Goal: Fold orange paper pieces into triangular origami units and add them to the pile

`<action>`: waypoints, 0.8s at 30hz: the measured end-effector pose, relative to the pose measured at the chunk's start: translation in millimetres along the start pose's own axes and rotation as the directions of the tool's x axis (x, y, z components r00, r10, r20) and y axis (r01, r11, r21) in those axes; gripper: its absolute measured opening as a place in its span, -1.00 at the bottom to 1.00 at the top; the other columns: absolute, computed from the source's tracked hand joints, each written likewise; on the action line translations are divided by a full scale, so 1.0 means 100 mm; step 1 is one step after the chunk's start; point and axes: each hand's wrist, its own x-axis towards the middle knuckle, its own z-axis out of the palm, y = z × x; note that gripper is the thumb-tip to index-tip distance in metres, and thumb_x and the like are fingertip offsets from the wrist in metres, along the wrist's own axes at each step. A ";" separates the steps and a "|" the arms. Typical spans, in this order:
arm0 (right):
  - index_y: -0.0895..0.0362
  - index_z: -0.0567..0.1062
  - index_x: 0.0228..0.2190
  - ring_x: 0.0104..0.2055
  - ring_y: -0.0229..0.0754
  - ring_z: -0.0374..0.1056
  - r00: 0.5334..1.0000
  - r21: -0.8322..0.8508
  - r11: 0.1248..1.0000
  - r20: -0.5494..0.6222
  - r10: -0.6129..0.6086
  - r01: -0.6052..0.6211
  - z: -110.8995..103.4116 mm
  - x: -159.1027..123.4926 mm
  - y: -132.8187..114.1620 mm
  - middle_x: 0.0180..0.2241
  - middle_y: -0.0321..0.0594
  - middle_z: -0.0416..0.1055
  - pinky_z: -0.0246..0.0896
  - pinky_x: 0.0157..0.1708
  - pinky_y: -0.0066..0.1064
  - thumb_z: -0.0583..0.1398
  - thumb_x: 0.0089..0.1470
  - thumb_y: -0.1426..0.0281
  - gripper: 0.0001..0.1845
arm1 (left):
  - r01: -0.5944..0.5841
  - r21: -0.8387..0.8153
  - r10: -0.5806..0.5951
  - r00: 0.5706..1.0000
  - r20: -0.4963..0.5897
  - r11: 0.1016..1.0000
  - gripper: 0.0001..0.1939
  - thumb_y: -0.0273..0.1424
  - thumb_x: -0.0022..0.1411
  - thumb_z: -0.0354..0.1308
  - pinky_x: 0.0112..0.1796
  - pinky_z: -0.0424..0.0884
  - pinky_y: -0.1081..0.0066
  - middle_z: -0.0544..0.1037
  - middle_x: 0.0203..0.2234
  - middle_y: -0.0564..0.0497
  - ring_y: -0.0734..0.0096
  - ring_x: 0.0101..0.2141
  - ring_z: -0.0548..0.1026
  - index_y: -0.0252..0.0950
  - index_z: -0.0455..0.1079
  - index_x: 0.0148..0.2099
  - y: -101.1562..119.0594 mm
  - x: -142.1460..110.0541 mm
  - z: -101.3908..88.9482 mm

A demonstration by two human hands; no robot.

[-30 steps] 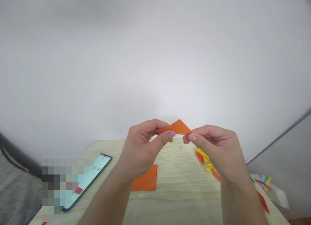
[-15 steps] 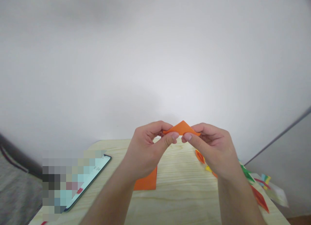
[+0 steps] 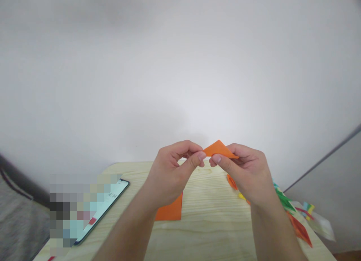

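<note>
An orange folded paper triangle [image 3: 219, 148] is held up above the far side of the table, its peak pointing upward. My left hand [image 3: 177, 169] pinches its left corner between thumb and forefinger. My right hand [image 3: 242, 171] grips the right part, thumb on the near face along the bottom edge and fingers behind, mostly hidden. Below my left wrist, a flat orange sheet of paper [image 3: 170, 211] lies on the table, partly covered by the forearm.
On the wood-grain table [image 3: 208, 234], a phone [image 3: 105, 204] lies at left, partly blurred out by blocks. Orange folded paper pieces [image 3: 231, 181], a red-orange piece [image 3: 300, 229] and a green-patterned item [image 3: 284, 200] lie at right. A white wall [image 3: 180, 84] rises behind.
The paper triangle has shifted slightly right with my right hand. My left thumb and fingers now hold only its left corner tip, where before they covered more of its lower edge.
</note>
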 end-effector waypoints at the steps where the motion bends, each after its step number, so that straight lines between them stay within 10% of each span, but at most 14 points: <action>1: 0.07 0.68 -0.40 -0.37 -0.26 0.47 1.000 -0.003 1.000 -0.002 0.003 -0.003 0.00 0.00 0.00 -0.46 -0.32 0.59 0.32 -0.35 -0.46 0.40 0.17 0.28 -0.85 | -0.001 0.008 0.001 1.000 0.002 1.000 -0.81 -0.27 0.38 0.26 -0.24 0.36 0.42 0.61 -0.42 0.08 0.45 -0.35 0.49 -0.25 0.56 -0.27 0.00 0.00 0.00; 15: 0.11 0.66 -0.39 -0.38 -0.24 0.45 0.999 0.129 0.991 0.047 0.023 -0.029 0.00 0.04 0.06 -0.42 -0.24 0.61 0.31 -0.36 -0.43 0.39 0.18 0.25 -0.81 | 0.027 0.073 -0.030 0.999 0.041 0.997 -0.76 -0.27 0.38 0.25 -0.32 0.29 0.41 0.55 -0.47 0.09 0.47 -0.39 0.41 -0.25 0.52 -0.34 -0.03 0.03 -0.09; 24: 0.11 0.64 -0.43 -0.41 -0.24 0.38 0.973 0.052 0.986 0.180 0.144 -0.156 0.03 0.01 0.05 -0.46 -0.27 0.55 0.24 -0.41 -0.41 0.37 0.17 0.30 -0.83 | 0.012 -0.048 -0.012 1.000 0.003 0.999 -0.78 -0.27 0.37 0.27 -0.28 0.37 0.35 0.57 -0.38 0.04 0.39 -0.34 0.48 -0.15 0.54 0.04 -0.06 0.01 -0.07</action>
